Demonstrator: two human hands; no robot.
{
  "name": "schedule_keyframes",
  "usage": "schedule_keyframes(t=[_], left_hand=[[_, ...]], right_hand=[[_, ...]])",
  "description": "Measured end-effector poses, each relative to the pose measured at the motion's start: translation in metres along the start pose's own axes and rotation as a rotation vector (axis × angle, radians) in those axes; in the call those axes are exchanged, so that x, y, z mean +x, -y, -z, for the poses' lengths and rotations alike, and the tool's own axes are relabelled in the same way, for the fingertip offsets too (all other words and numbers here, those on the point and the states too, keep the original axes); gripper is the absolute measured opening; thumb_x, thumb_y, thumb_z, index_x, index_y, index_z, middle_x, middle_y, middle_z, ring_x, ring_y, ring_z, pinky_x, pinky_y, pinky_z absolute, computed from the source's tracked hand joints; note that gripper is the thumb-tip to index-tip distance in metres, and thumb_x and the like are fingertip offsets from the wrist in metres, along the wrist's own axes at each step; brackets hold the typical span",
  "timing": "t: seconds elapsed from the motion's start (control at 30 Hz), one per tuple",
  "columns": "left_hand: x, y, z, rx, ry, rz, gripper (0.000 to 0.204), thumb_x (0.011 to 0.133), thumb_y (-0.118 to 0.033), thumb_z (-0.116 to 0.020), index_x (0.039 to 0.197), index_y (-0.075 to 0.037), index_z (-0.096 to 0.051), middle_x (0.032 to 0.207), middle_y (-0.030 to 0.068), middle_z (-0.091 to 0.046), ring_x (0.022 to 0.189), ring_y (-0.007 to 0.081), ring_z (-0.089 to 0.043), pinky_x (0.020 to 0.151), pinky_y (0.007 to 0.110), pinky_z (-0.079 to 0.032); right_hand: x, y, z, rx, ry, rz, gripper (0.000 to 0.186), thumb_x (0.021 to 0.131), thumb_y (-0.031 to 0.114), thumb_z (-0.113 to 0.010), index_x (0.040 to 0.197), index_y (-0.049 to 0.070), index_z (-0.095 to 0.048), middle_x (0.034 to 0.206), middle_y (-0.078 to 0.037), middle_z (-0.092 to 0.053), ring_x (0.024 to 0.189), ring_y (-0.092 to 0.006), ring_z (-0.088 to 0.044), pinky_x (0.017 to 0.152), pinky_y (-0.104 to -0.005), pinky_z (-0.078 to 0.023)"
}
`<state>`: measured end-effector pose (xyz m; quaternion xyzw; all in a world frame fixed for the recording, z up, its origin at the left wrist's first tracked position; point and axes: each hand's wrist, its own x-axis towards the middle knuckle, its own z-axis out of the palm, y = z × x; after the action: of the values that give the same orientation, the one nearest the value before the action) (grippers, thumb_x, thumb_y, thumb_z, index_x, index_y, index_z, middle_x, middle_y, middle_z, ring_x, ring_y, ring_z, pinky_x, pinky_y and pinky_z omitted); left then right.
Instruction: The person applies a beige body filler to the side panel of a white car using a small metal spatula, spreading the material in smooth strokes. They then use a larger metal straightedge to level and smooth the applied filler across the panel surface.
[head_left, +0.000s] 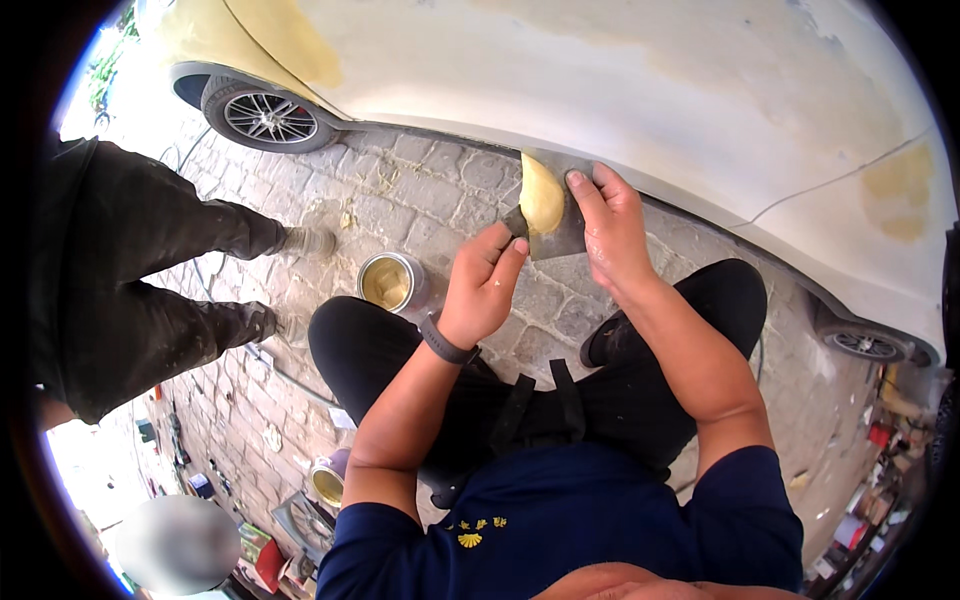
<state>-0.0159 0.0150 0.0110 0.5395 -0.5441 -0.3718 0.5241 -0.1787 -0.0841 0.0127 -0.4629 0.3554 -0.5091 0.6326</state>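
Paste: a yellow mound [542, 195] along the left edge of a flat grey plate [572, 232], reaching its upper left corner.
Left hand: thumb and fingers of the left hand [485, 275] pinch a small dark scraper [516, 222] at the plate's left edge.
Right hand: thumb of the right hand [615, 230] presses the plate near its right edge; fingers curl behind, partly hidden.
Good handling: probably best to hold the plate level, the scraper low, and gather paste inward from the edge.
Ground: stone paving [390, 208]; open tin [421, 288] beside the left knee.
Car: patchy body [620, 70] along the paving's upper edge.
Room: bystander in dark trousers [160, 235], left; mixed goods [855, 530] at the paving's lower right.
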Motion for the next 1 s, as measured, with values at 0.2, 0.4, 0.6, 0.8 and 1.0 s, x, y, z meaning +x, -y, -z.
schedule_keyframes(t=[0.2,0.4,0.6,0.8,1.0], left_hand=[[-0.004,0.008,0.006,0.021,0.026,0.079,0.025,0.112,-0.014,-0.06,0.092,0.002,-0.058,0.077,0.0061,-0.055,0.075,0.0118,-0.046,0.066,0.034,-0.041],[0.001,-0.003,0.008,-0.489,-0.044,0.201,0.024,0.116,-0.023,-0.056,0.112,-0.002,-0.067,0.097,-0.0022,-0.067,0.085,0.0071,-0.057,0.077,0.027,-0.048],[0.006,0.004,0.015,-0.467,-0.155,0.181,0.027,0.117,-0.019,-0.054,0.117,0.003,-0.069,0.106,0.0033,-0.074,0.095,0.0093,-0.066,0.085,0.026,-0.052],[0.01,0.003,0.028,-0.573,-0.304,0.211,0.026,0.116,-0.018,-0.053,0.122,0.002,-0.068,0.112,0.0078,-0.075,0.1,0.0153,-0.072,0.089,0.034,-0.06],[0.014,0.002,0.026,-0.651,-0.366,0.185,0.023,0.115,-0.017,-0.054,0.121,0.0,-0.069,0.116,0.0091,-0.076,0.102,0.0185,-0.075,0.095,0.04,-0.064]], right_hand=[[0.005,0.042,0.008,-0.076,-0.007,0.449,0.021,0.111,0.015,-0.065,0.119,-0.004,-0.069,0.1,0.003,-0.064,0.085,-0.0034,-0.046,0.074,-0.0224,-0.04],[-0.006,0.042,0.027,-0.226,0.212,0.512,0.02,0.108,0.008,-0.067,0.122,-0.005,-0.072,0.113,-0.006,-0.07,0.089,-0.0088,-0.054,0.078,-0.0247,-0.044],[-0.004,0.038,0.033,-0.487,0.366,0.437,0.022,0.106,0.01,-0.069,0.122,-0.005,-0.072,0.107,-0.009,-0.072,0.088,-0.0149,-0.061,0.078,-0.0294,-0.049],[0.014,0.076,0.055,-0.964,0.444,0.023,0.02,0.104,0.009,-0.068,0.118,-0.005,-0.07,0.09,-0.003,-0.067,0.079,-0.0138,-0.056,0.073,-0.0315,-0.047],[0.0,0.054,0.04,-0.721,0.142,0.481,0.024,0.097,0.004,-0.073,0.12,0.005,-0.077,0.101,-0.007,-0.073,0.086,-0.0203,-0.066,0.075,-0.0326,-0.05]])
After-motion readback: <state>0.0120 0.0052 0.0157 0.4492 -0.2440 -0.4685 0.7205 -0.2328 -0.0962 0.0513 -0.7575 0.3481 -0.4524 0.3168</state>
